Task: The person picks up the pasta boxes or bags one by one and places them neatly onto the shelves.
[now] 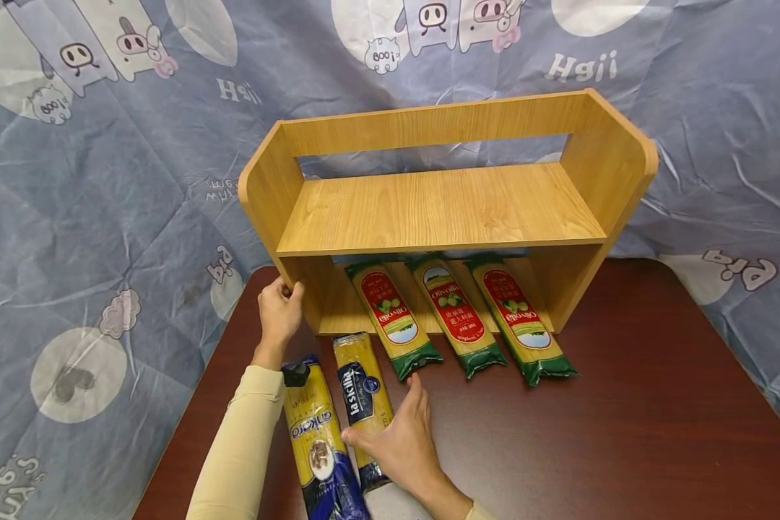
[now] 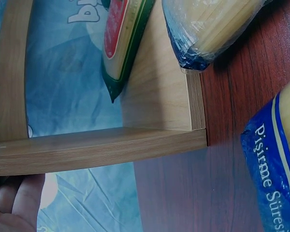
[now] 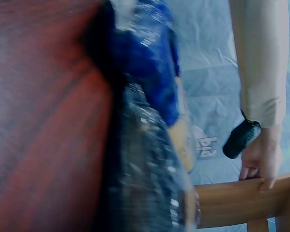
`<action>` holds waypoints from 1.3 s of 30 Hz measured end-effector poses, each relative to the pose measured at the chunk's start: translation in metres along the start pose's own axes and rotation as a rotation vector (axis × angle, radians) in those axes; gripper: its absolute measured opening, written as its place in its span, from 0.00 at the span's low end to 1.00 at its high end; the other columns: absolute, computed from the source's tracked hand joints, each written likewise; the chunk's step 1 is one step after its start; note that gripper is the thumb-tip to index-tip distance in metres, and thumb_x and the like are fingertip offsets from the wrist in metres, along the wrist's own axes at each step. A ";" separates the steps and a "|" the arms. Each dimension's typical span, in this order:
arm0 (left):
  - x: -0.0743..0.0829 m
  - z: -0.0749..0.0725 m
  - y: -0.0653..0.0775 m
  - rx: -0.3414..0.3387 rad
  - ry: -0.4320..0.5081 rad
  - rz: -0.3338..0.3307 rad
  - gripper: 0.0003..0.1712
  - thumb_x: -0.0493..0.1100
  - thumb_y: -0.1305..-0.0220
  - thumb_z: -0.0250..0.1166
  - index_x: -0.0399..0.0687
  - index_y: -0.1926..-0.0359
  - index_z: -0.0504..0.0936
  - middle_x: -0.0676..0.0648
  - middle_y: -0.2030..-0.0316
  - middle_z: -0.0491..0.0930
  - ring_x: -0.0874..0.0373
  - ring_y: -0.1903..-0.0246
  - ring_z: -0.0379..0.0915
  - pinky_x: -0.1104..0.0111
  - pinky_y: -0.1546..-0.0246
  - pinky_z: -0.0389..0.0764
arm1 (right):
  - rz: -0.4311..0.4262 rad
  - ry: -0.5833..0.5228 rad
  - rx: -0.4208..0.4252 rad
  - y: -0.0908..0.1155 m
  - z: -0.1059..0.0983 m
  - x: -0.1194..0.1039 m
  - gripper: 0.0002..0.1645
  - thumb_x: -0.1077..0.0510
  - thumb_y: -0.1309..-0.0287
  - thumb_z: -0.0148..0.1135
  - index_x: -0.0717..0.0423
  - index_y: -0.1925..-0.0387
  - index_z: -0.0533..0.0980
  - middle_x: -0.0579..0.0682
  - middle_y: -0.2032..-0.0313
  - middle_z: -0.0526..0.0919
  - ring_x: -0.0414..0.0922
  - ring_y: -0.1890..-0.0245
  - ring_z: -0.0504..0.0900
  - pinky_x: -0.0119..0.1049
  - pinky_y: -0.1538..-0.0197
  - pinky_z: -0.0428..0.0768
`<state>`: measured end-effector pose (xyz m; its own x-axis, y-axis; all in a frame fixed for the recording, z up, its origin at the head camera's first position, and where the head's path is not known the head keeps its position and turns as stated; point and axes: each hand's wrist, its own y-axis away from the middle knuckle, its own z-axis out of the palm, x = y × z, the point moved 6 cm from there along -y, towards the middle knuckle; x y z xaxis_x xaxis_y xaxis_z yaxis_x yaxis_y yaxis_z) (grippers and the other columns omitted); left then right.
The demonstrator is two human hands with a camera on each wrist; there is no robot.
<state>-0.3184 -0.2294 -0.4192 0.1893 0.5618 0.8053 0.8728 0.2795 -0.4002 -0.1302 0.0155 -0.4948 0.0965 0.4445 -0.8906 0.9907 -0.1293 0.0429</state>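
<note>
My left hand (image 1: 279,310) grips the front edge of the left side panel of a wooden shelf (image 1: 442,209), fingers against its outer face in the left wrist view. My right hand (image 1: 403,437), thumb and fingers spread apart, is over the lower part of a pack of La Sicilia spaghetti (image 1: 356,386). That pack lies on the table with its far end at the shelf's front edge. Left of it, below my left forearm, lies a yellow and blue pack of Ankara spaghetti (image 1: 318,426). The right wrist view is blurred around the packs.
Three green-ended Olivoilà spaghetti packs (image 1: 390,318) lean side by side in the shelf's lower compartment, their near ends jutting onto the dark red table (image 1: 624,433). Behind the shelf hangs a blue printed cloth (image 1: 136,217).
</note>
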 end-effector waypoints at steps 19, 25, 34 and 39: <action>-0.001 0.000 0.002 0.003 0.019 -0.007 0.10 0.38 0.31 0.63 0.35 0.59 0.87 0.38 0.70 0.87 0.51 0.72 0.80 0.73 0.82 0.66 | -0.089 0.250 -0.002 0.012 0.026 0.018 0.89 0.29 0.78 0.86 0.71 0.24 0.49 0.72 0.31 0.60 0.64 0.32 0.59 0.61 0.31 0.58; 0.000 0.001 0.001 0.005 0.017 -0.001 0.10 0.38 0.31 0.63 0.34 0.60 0.87 0.38 0.70 0.87 0.50 0.70 0.82 0.74 0.82 0.67 | -0.118 0.317 -0.016 0.011 0.033 0.023 0.91 0.29 0.82 0.87 0.72 0.25 0.48 0.71 0.31 0.60 0.63 0.32 0.58 0.61 0.31 0.56; 0.001 0.001 -0.001 0.008 0.015 0.004 0.11 0.39 0.31 0.63 0.36 0.59 0.88 0.39 0.70 0.87 0.51 0.69 0.83 0.74 0.78 0.71 | -0.163 0.433 0.011 0.006 0.035 0.026 0.93 0.22 0.85 0.83 0.71 0.25 0.51 0.69 0.32 0.61 0.63 0.34 0.59 0.60 0.32 0.57; -0.001 0.002 0.000 0.010 0.003 -0.005 0.10 0.39 0.31 0.63 0.36 0.59 0.88 0.39 0.69 0.87 0.50 0.68 0.83 0.74 0.76 0.72 | -0.172 0.431 0.002 0.004 0.033 0.027 0.92 0.25 0.85 0.85 0.72 0.25 0.52 0.69 0.32 0.61 0.63 0.35 0.60 0.60 0.33 0.58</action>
<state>-0.3192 -0.2285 -0.4206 0.1863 0.5580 0.8086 0.8690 0.2904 -0.4006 -0.1266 -0.0026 -0.5334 -0.0372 0.7876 -0.6151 0.9957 -0.0233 -0.0900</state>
